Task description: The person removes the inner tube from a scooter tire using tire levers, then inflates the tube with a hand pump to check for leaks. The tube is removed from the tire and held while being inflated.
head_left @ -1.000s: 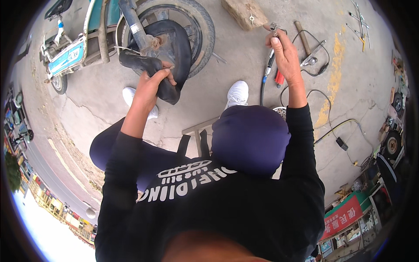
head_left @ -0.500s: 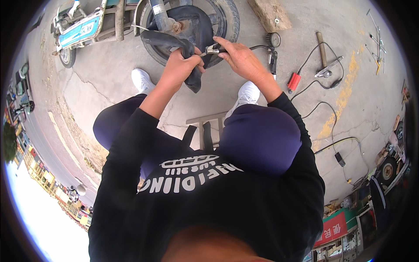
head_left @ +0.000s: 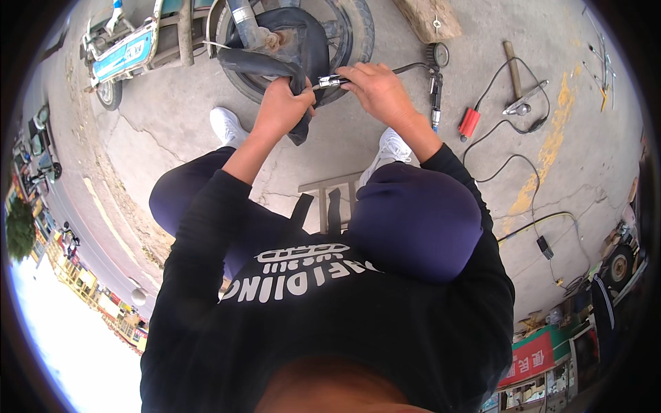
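Observation:
My left hand [head_left: 281,109] is closed around a limp black inner tube [head_left: 261,66], close to its valve stem. The tube drapes over a wheel [head_left: 363,36] and its hub, and its loose end hangs below my fingers. A silver air chuck [head_left: 329,81] meets the valve stem between my hands. My right hand [head_left: 380,91] pinches the chuck's black rear end, fingers and thumb together. From there a black air hose [head_left: 411,67] runs right to a round pressure gauge [head_left: 437,54] on a tyre inflator [head_left: 435,93] lying on the ground.
A wooden block [head_left: 430,19] lies beyond the gauge. To the right are a hammer [head_left: 513,69], a red tool [head_left: 469,122] on a black cable, and several metal tools [head_left: 606,72]. A vehicle with a blue panel [head_left: 127,54] stands far left. A low stool frame [head_left: 323,206] sits between my legs.
My right index finger, stretched along the chuck before, has drawn back toward its rear end. The chuck shows more openly at the valve. My left hand keeps its grip; the whole view has shifted slightly.

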Available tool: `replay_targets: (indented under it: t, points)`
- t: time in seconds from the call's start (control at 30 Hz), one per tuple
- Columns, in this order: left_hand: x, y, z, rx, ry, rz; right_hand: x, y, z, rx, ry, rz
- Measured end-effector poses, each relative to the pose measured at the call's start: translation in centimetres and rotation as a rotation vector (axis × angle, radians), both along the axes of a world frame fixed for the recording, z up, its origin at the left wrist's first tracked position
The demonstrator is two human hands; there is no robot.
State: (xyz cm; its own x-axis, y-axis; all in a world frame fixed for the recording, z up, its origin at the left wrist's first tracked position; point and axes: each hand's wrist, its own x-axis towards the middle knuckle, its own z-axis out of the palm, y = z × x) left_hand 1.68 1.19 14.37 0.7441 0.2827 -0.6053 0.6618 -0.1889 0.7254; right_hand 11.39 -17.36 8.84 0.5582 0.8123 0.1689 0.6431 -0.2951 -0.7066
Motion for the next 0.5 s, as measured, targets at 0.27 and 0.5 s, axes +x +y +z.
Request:
replay_targets:
  t: [0.27,0.5]
  points:
    - [-1.4,-0.2,-2.4,0.229,-0.063,-0.144,-0.7,0.2,-1.5,0.021,0.145,0.067]
    - [-2.6,-0.4,-3.8,0.453,-0.202,-0.316,-1.4,0.1,-2.0,0.041,0.3,0.074]
